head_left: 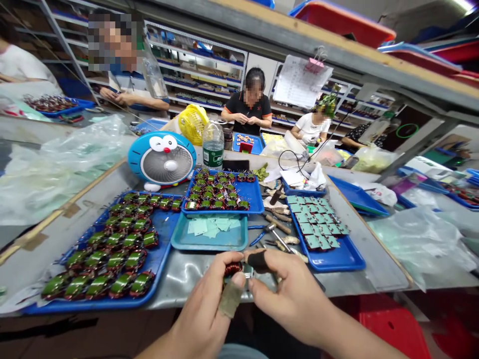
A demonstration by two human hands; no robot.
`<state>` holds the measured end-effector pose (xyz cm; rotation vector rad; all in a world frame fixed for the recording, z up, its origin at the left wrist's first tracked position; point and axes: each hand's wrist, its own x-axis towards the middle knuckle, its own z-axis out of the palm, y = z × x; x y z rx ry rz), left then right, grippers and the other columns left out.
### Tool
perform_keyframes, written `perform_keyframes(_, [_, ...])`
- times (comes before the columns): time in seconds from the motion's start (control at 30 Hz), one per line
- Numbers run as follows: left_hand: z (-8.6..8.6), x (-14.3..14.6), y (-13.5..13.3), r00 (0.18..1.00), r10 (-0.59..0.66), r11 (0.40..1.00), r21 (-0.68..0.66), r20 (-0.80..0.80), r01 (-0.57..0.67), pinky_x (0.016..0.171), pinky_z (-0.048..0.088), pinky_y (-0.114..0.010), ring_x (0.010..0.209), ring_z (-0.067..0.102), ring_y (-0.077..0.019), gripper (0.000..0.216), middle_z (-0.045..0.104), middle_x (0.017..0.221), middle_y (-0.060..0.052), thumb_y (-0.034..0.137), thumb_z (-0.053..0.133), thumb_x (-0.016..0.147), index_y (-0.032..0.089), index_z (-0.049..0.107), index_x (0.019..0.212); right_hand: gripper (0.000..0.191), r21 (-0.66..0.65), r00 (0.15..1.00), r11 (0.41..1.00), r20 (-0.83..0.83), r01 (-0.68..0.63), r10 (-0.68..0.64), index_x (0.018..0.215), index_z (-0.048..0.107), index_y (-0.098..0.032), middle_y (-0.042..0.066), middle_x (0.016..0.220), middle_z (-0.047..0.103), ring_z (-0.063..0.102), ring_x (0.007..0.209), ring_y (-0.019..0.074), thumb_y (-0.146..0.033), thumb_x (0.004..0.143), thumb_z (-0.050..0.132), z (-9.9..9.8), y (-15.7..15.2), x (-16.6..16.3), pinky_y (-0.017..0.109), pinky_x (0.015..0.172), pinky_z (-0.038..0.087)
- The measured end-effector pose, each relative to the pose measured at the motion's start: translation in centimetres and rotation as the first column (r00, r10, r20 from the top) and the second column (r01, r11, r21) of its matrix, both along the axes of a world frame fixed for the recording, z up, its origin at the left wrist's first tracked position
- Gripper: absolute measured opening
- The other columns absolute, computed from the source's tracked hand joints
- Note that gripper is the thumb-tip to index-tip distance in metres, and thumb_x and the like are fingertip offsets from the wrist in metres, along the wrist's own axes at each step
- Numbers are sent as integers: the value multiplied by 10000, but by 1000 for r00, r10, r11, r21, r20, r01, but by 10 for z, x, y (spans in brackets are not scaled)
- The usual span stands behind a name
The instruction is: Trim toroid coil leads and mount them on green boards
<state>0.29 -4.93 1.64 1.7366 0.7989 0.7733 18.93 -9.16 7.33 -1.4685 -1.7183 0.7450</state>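
Observation:
A small coil wound with reddish copper wire point(234, 269) is held up over the front edge of the bench. My left hand point(209, 294) is closed on it, with worn tape wrapped around the thumb. My right hand point(286, 289) pinches the coil's right side, where a shiny pale part shows; a black cover sits on its index finger. The fingers hide much of the coil. Beyond my hands is a teal tray point(177, 242) holding loose pale-green sheets point(209, 226). Pliers with blue handles point(258, 234) and a hammer point(282, 237) lie just past my right hand.
Blue trays hold rows of green-topped coils point(99, 284) at left and in the middle. The right blue tray point(348, 257) carries coils topped with pale-green sheets. A blue cartoon fan point(168, 162) and plastic bottle point(213, 147) stand behind. Several people sit beyond; a shelf point(337, 45) runs overhead.

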Motion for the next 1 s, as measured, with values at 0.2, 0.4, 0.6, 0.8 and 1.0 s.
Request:
perform_keyframes(0.2, [-2,-5,-2,996,81,995,63,35,-83,956,520,-372,1123,669,-271,276,681,1283,-96,370,456,1085,287,535,1335,202,59,998,997,-58,40,-36,1019,758,-241,3,940,771,731,890,196,-145,893,633,-4,-2,-14,284,847,559])
perform_keyframes(0.4, [-6,-10,0,997,74,997,16,16,-74,970,522,-380,1118,671,-259,273,686,1260,-88,389,433,1095,290,515,1335,248,39,999,999,-31,-24,25,1147,742,-247,17,1069,770,717,1016,186,-165,953,613,-4,0,-16,267,928,526])
perform_keyframes(0.6, [-7,-13,-3,995,79,995,49,57,-82,941,505,-330,1119,674,-233,255,679,1301,-68,359,449,1095,321,522,1337,208,21,999,999,26,-34,33,1082,756,-227,33,1069,775,725,1012,196,-168,924,633,-2,-2,-15,278,917,532])
perform_keyframes(0.8, [-9,-11,-6,983,165,986,-17,85,-164,900,503,-343,1036,671,-256,252,689,1183,-82,393,525,1062,285,582,1283,256,115,997,991,-40,68,-64,1117,753,-220,29,1036,783,736,984,182,-140,930,598,-17,-6,-25,259,894,542])
perform_keyframes(1.0, [-3,-13,1,959,149,871,-492,243,-11,560,436,-254,605,530,-144,418,612,833,-3,578,571,1002,268,528,1279,465,210,987,969,120,-128,104,1398,633,-238,96,1396,657,625,1262,242,-373,965,737,-22,-7,-13,343,1086,479])
